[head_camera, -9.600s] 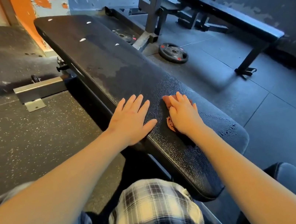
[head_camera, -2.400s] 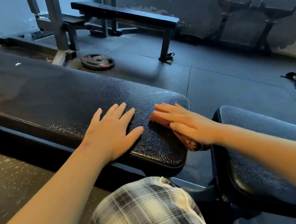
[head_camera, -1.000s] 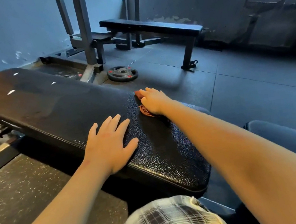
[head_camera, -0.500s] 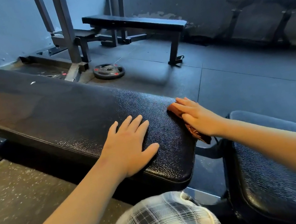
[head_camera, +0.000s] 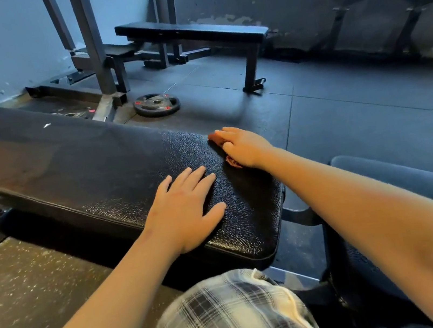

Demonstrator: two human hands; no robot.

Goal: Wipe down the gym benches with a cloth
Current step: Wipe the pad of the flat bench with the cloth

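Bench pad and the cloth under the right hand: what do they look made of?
Bench pad: looks like black vinyl or faux leather, pebbled grain with glossy sheen. Cloth: reddish-brown soft fabric, wrinkled edge, mostly hidden under the right hand; weave too small to tell.

Weight plate (head_camera: 157, 104) on floor (head_camera: 342, 104), steel rack upright (head_camera: 92, 41) behind

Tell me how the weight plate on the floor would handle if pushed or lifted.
The weight plate lies flat on the floor, so it likely won't roll or tip. It looks like solid metal, so it is probably heavy for its size. Pushed, it would probably drag rather than slide.
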